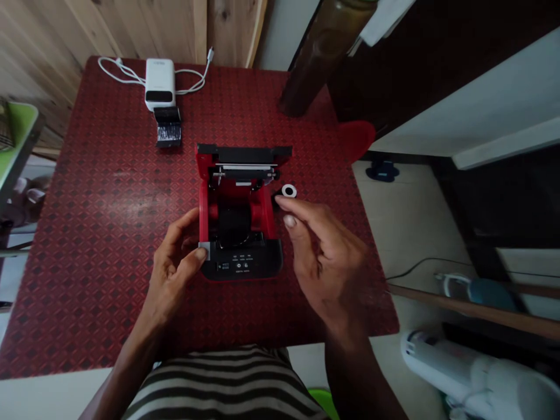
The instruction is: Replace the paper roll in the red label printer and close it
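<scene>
Left hand [177,259] gripping red printer [238,224], right hand [321,254] hovering beside

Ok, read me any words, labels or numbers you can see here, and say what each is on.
No text here reads clearly.
Front panel of the red printer, by the left hand: small white markings, too blurred to read.
On the white power bank: faint mark near its top, too small to read.
On the black packet beside it: pale print, blurred.

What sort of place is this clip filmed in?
Probably a room in a home: a table with a red patterned cloth, a wood-panelled wall behind it, and a white charger with its cable beyond the printer.
</scene>
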The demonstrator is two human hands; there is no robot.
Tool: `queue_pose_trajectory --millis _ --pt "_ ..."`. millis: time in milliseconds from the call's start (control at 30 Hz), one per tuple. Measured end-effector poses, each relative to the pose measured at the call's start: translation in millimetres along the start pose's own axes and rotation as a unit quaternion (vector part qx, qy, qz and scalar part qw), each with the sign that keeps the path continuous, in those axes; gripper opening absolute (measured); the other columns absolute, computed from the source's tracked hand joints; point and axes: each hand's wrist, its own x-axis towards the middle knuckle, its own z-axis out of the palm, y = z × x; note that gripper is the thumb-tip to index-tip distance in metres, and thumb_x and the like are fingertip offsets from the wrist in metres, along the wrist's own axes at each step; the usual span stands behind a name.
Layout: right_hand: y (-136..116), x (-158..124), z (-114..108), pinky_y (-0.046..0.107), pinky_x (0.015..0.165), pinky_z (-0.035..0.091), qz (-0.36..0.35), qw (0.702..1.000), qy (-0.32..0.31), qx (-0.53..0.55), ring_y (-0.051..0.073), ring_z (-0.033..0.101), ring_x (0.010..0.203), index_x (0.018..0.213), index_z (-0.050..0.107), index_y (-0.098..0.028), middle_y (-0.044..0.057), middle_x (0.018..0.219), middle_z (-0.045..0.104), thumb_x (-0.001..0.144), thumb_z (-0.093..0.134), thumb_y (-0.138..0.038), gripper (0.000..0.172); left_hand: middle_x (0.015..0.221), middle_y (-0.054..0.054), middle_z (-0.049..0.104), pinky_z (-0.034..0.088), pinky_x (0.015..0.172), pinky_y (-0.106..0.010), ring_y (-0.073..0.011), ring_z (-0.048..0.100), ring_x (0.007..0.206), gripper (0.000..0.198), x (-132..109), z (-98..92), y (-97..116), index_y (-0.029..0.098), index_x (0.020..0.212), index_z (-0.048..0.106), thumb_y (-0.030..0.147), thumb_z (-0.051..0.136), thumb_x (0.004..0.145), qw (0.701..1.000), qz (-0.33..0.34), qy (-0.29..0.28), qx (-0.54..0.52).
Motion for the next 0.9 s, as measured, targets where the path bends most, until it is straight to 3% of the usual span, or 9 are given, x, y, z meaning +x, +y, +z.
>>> queue_pose_trajectory --millis 100,200,333,500,667,800,900 --pt "-7.6 17.6 5.9 0.042 0.103 0.071 -0.058 0.996 -0.060 0.009 0.022 0.087 0.110 0.132 0.083 -0.025 0.005 0.123 0.092 0.118 0.060 -0.011 0.030 0.165 -0.004 0.075 0.070 0.102 -0.046 -0.0414 0.060 0.164 0.056 1.5 -1.2 -2.8 0.038 0.157 0.076 0.048 0.087 0.102 1.000 0.006 0.003 0.002" --pt "-13.1 29.6 16.1 0.041 0.101 0.070 -0.095 0.986 -0.137 -0.019 0.023 0.085 0.109 0.119 0.084 -0.022 0.007 0.120 0.091 0.113 0.063 -0.003 0.029 0.163 -0.005 0.076 0.070 0.101 -0.047 -0.0420 0.061 0.162 0.055 2.0 -2.5 -4.1 0.037 0.156 0.077 0.048 0.086 0.102 1.000 0.010 0.002 -0.001" --pt "-19.0 52.1 32.6 0.040 0.093 0.066 -0.101 0.942 -0.290 -0.137 0.027 0.083 0.107 0.110 0.083 -0.020 0.009 0.115 0.089 0.109 0.066 0.000 0.026 0.161 -0.006 0.077 0.069 0.103 -0.048 -0.0414 0.065 0.158 0.056 2.0 -2.6 -4.8 0.035 0.156 0.075 0.048 0.086 0.103 1.000 0.008 -0.002 -0.008" --pt "-21.3 73.2 54.3 0.036 0.076 0.059 -0.099 0.901 -0.363 -0.218 0.026 0.083 0.093 0.109 0.082 -0.019 0.010 0.102 0.089 0.109 0.064 -0.002 0.025 0.162 -0.008 0.076 0.064 0.115 -0.053 -0.0387 0.072 0.148 0.057 2.6 -2.0 -5.0 0.032 0.157 0.073 0.050 0.084 0.103 1.000 0.015 -0.016 -0.010" --pt "-23.2 69.1 49.2 0.037 0.074 0.059 -0.130 0.910 -0.332 -0.213 0.028 0.084 0.096 0.110 0.081 -0.019 0.009 0.103 0.088 0.104 0.071 -0.004 0.019 0.160 -0.008 0.076 0.061 0.119 -0.054 -0.0355 0.074 0.141 0.057 3.5 -3.1 -4.8 0.031 0.157 0.072 0.051 0.084 0.105 1.000 0.011 -0.018 -0.008" --pt "-32.8 57.0 23.7 0.036 0.077 0.061 -0.153 0.945 -0.216 -0.192 0.027 0.082 0.095 0.108 0.079 -0.020 0.008 0.100 0.085 0.105 0.071 -0.009 0.014 0.159 -0.007 0.077 0.065 0.110 -0.049 -0.0358 0.075 0.141 0.057 3.2 -3.2 -3.9 0.033 0.157 0.073 0.050 0.085 0.104 1.000 0.013 -0.018 -0.010" --pt "-32.4 46.8 -4.0 0.036 0.082 0.064 -0.123 0.974 -0.136 -0.134 0.024 0.081 0.093 0.113 0.078 -0.023 0.006 0.105 0.086 0.107 0.071 -0.014 0.013 0.158 -0.006 0.078 0.067 0.102 -0.046 -0.0372 0.074 0.145 0.058 2.6 -2.8 -3.4 0.035 0.157 0.074 0.051 0.087 0.102 1.000 0.000 -0.008 -0.011"
